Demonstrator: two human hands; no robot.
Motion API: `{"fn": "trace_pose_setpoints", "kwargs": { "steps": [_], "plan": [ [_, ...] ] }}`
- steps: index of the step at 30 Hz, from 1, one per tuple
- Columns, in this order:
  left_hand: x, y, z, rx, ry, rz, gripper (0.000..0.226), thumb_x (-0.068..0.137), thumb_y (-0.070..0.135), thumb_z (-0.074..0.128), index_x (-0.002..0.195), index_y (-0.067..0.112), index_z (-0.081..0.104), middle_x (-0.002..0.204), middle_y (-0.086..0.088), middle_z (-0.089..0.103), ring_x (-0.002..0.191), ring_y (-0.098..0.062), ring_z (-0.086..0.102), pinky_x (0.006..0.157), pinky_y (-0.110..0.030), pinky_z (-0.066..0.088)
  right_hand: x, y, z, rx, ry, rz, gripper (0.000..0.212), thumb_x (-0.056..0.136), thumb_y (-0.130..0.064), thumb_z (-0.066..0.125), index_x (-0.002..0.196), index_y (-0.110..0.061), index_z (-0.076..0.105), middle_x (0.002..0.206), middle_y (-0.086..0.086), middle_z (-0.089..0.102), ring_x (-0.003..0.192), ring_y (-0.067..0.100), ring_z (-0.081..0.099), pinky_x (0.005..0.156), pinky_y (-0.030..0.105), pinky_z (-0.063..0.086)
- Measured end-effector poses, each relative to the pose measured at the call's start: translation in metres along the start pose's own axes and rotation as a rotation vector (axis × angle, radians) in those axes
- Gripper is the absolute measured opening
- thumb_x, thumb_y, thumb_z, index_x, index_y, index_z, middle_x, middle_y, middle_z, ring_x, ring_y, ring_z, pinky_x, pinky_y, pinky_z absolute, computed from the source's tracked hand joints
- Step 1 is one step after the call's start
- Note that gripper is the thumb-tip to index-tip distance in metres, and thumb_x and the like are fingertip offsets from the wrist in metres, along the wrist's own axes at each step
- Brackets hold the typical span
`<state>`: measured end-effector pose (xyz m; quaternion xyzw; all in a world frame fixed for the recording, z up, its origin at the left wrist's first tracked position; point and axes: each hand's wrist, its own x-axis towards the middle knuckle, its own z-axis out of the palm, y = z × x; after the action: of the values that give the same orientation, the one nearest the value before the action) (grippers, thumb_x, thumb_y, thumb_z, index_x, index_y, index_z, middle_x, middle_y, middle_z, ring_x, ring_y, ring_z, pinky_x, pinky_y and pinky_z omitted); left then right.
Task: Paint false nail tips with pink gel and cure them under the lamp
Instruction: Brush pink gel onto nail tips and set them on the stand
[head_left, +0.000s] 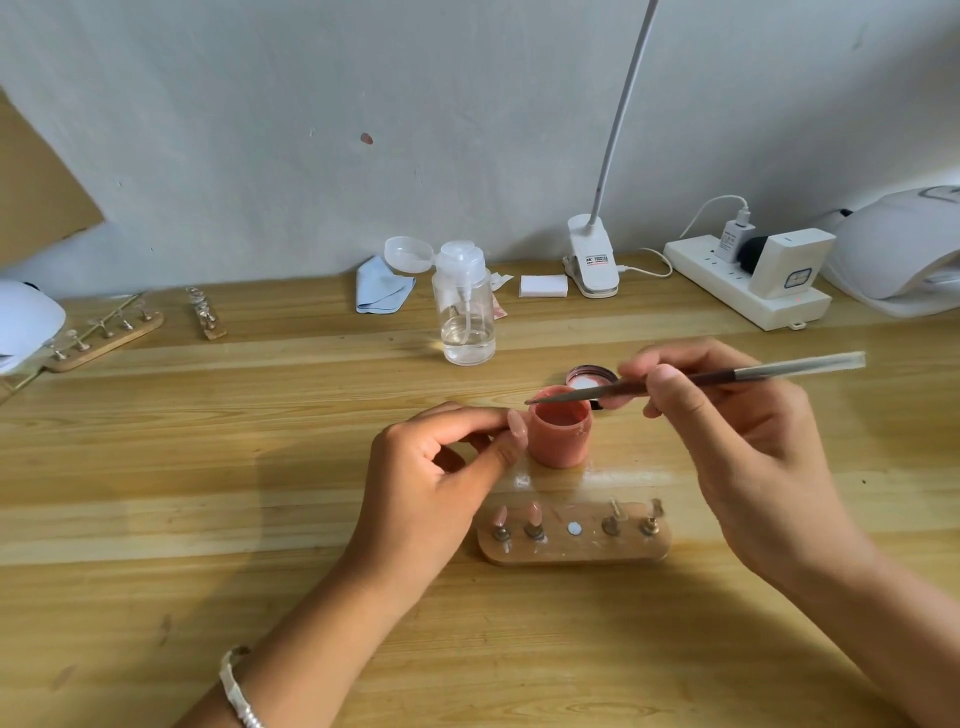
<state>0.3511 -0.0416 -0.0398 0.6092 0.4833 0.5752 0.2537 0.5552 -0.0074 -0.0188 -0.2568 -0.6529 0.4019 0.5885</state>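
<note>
Two bulky white shapes are cut by the frame: a domed lamp (893, 249) far right of and behind the gel pot (560, 434), and a rounded white object (26, 322) far left of it, too cropped to identify. Clip lamp (592, 257) behind the pot; its thin neck runs out the top edge. Lid (592, 379) just behind the pot, partly hidden by right-hand fingers. Two more wooden holders (104, 332) far left of the pot, their clear tips too small to read. Right hand (727, 431), right of the pot, fingers curled round a brush (701, 378), which lies nearly level; the bristle end sits over the pot's open mouth, contact with gel not discernible. Left hand (436, 467), left of the pot, thumb and forefinger pinching a nail tip (517, 423), pink and almond-shaped, almost against the pot wall; other fingers loosely folded. Table (156, 493) pale planked wood, visible grain. Pot short, round, opaque pink, glossy gel inside. Stand (574, 551) in front of the pot: rounded wooden bar, metal pegs, two pink tips at its left end, a bare white disc in the middle, two clear tips on the right, faint. Pump bottle (464, 306) behind and left of the pot, clear plastic, a little liquid. Beaded bracelet (236, 686) on the left wrist.
</note>
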Motion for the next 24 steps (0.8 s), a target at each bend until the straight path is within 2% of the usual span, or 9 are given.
{"fn": "trace_pose_setpoints", "kwargs": {
  "steps": [2, 5, 7, 12, 15, 18, 24],
  "plan": [
    [-0.0001, 0.0004, 0.0, -0.003, -0.001, -0.018, 0.011, 0.079, 0.026, 0.078, 0.09, 0.025, 0.08, 0.088, 0.007, 0.077, 0.081, -0.019, 0.071, 0.068, -0.037, 0.059, -0.002, -0.0001, -0.0011, -0.076, -0.01, -0.012, 0.015, 0.098, -0.028, 0.062, 0.098, -0.016, 0.072, 0.093, -0.002, 0.076, 0.092, 0.015, 0.072, 0.082, 0.019, 0.05],
    [-0.0002, 0.0007, 0.0004, 0.002, 0.0, -0.013, 0.013, 0.078, 0.016, 0.081, 0.088, 0.025, 0.079, 0.085, 0.007, 0.076, 0.078, -0.017, 0.07, 0.062, -0.027, 0.054, -0.0046, 0.0005, -0.0021, -0.145, -0.016, -0.03, 0.022, 0.096, -0.03, 0.058, 0.101, -0.015, 0.074, 0.097, 0.004, 0.076, 0.096, 0.029, 0.07, 0.087, 0.04, 0.054],
    [-0.0001, 0.0012, 0.0003, 0.0, 0.0, -0.005, 0.014, 0.077, 0.014, 0.081, 0.086, 0.025, 0.079, 0.085, 0.007, 0.076, 0.077, -0.015, 0.069, 0.061, -0.023, 0.052, -0.0054, 0.0006, -0.0018, -0.178, -0.036, -0.055, 0.022, 0.097, -0.029, 0.058, 0.103, -0.014, 0.074, 0.099, 0.005, 0.075, 0.097, 0.031, 0.069, 0.087, 0.046, 0.054],
    [0.0, 0.0013, 0.0002, 0.018, 0.006, -0.002, 0.016, 0.077, 0.011, 0.082, 0.084, 0.024, 0.079, 0.084, 0.007, 0.075, 0.077, -0.017, 0.069, 0.06, -0.025, 0.051, -0.0063, -0.0014, -0.0009, -0.216, -0.07, -0.106, 0.019, 0.097, -0.026, 0.058, 0.103, -0.016, 0.073, 0.099, 0.0, 0.074, 0.098, 0.024, 0.07, 0.084, 0.029, 0.052],
    [0.0001, 0.0014, 0.0004, 0.026, 0.008, -0.011, 0.017, 0.077, 0.009, 0.082, 0.084, 0.024, 0.079, 0.083, 0.007, 0.075, 0.076, -0.016, 0.069, 0.059, -0.028, 0.05, -0.0065, -0.0015, -0.0002, -0.239, -0.076, -0.118, 0.019, 0.097, -0.025, 0.058, 0.102, -0.016, 0.073, 0.099, -0.001, 0.073, 0.098, 0.022, 0.07, 0.084, 0.023, 0.05],
    [0.0002, 0.0021, 0.0005, 0.029, 0.008, -0.016, 0.016, 0.077, 0.01, 0.082, 0.084, 0.023, 0.079, 0.082, 0.008, 0.075, 0.075, -0.014, 0.068, 0.059, -0.022, 0.049, -0.0065, -0.002, -0.0002, -0.249, -0.074, -0.109, 0.02, 0.096, -0.026, 0.057, 0.1, -0.015, 0.073, 0.097, 0.0, 0.072, 0.097, 0.021, 0.069, 0.084, 0.022, 0.05],
    [-0.0006, 0.0051, 0.0002, 0.026, 0.007, -0.023, 0.017, 0.078, 0.009, 0.081, 0.084, 0.024, 0.079, 0.084, 0.009, 0.075, 0.078, -0.017, 0.069, 0.062, -0.021, 0.05, -0.0077, -0.0046, -0.0031, -0.227, -0.024, -0.105, 0.023, 0.095, -0.026, 0.055, 0.09, -0.01, 0.071, 0.09, 0.007, 0.07, 0.089, 0.024, 0.069, 0.081, 0.029, 0.051]
  ]
}}
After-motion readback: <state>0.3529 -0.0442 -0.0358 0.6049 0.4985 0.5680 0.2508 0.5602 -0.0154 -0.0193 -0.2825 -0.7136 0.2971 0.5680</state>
